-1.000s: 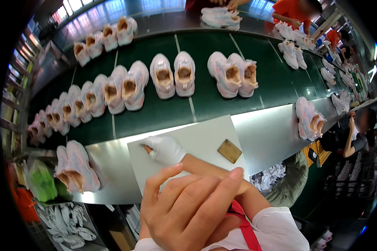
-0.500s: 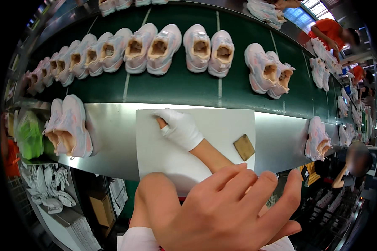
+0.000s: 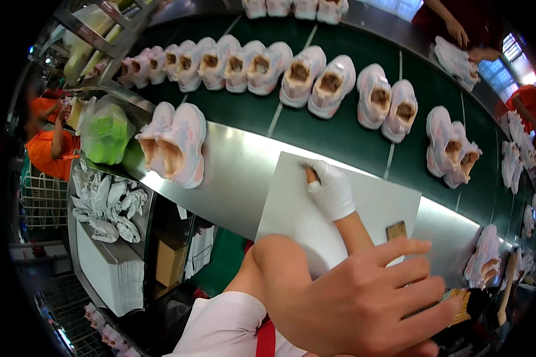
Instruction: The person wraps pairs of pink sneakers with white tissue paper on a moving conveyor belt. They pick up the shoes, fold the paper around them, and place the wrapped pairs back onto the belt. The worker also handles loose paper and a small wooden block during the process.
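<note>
My empty left hand (image 3: 369, 291) spreads near the brown block (image 3: 395, 230), seemingly placed handy; my right hand (image 3: 335, 193) (grip unclear) lies beyond.

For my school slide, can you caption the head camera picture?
White-wrapped right hand over a white board, bare left hand in front, pale sneakers lined up beyond.

The shoes (image 3: 187, 140) are pale pink with light blue patches, and tan inside. The belt (image 3: 333, 140) is dark green with white lines. The worktop (image 3: 232, 172) is silver, the board (image 3: 378, 203) pale grey, the block (image 3: 396, 230) brown, the glove (image 3: 335, 193) white, the bag (image 3: 107, 134) bright green.
</note>
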A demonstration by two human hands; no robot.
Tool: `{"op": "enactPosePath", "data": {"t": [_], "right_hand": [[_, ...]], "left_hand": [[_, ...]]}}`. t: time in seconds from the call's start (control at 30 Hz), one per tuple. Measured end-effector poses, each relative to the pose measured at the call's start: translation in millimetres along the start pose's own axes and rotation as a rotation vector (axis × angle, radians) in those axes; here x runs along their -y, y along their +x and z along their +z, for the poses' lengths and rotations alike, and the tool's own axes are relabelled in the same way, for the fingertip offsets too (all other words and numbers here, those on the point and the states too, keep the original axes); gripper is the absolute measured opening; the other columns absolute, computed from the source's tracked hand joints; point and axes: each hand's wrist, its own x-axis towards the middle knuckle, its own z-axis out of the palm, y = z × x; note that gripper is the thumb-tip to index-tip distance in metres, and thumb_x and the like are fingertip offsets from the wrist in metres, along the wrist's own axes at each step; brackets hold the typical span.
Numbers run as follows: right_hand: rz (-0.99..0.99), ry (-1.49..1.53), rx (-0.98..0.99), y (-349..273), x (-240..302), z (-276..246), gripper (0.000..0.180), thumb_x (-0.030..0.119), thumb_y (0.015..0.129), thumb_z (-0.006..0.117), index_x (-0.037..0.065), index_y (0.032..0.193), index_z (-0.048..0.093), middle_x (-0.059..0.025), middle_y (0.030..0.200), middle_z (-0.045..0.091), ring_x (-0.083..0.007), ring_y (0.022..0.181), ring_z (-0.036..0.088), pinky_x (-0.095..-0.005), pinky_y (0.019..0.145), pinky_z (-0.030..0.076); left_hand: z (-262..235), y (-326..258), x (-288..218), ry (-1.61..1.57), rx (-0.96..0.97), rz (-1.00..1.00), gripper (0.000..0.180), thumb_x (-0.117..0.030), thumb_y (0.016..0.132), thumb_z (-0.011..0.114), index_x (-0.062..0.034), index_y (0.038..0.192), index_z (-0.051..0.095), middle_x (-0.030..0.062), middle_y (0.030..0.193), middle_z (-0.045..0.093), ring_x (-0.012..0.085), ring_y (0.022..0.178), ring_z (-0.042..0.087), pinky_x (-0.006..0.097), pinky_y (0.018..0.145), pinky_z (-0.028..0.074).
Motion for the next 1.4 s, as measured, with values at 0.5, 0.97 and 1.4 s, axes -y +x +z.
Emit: {"op": "enactPosePath", "data": {"t": [0.5,0.97,1.4], "right_hand": [[-0.036,0.06,-0.091,-1,-9,11,0.012,0.014,0.083,0.059,0.01,0.093,0.064,-0.0127,0.08,0.064,-0.0327,0.07,0.062,-0.0409,0.062,0.051],[-0.132,0.167,0.048,-2,19,16,0.015,0.008,0.082,0.057,0.007,0.095,0.064,-0.0175,0.086,0.064,-0.035,0.077,0.063,-0.0411,0.067,0.051],[0.023,0.055,0.007,7,15,5,0.022,0.003,0.08,0.061,0.009,0.1,0.066,-0.0122,0.085,0.067,-0.0251,0.075,0.066,-0.0324,0.069,0.051]], "left_hand": [[-43,37,-35,-1.112,-0.264,-0.263,0.011,-0.015,0.098,0.04,-0.0107,0.101,0.049,0.0033,0.098,0.053,0.0171,0.097,0.054,0.041,0.1,0.036],[-49,61,20,-1.808,0.314,0.17,0.023,-0.028,0.092,0.054,-0.0061,0.092,0.061,0.009,0.085,0.062,0.0204,0.071,0.059,0.035,0.077,0.049],[57,15,14,-2.035,0.471,-0.305,0.032,-0.031,0.091,0.049,-0.0043,0.105,0.061,0.0092,0.092,0.059,0.0189,0.087,0.057,0.04,0.087,0.043]]}}
